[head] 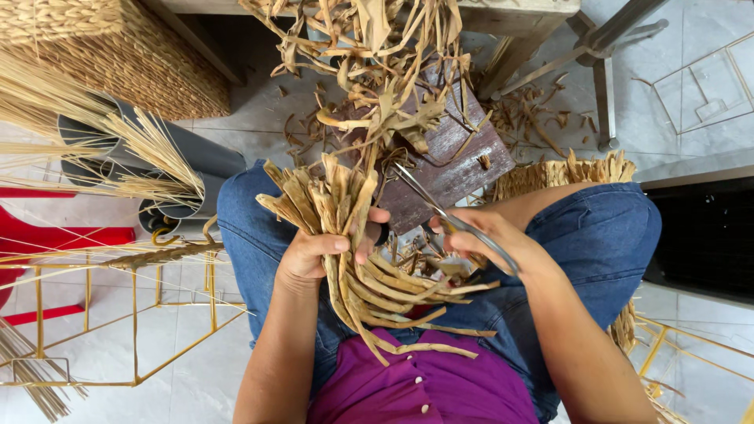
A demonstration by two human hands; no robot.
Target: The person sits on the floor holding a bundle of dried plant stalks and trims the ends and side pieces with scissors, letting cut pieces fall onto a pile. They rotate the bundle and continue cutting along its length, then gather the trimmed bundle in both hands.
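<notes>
One view only, head-worn, looking almost straight down over the wearer's lap. Close range: knees in blue jeans [605,228] and purple shirt [424,385] fill the near centre. Far edge reaches a woven basket [118,55] at far left and a table leg [605,86] at far right. Tiled floor [196,377] shows on both sides. No second view shares any of the scene.
</notes>
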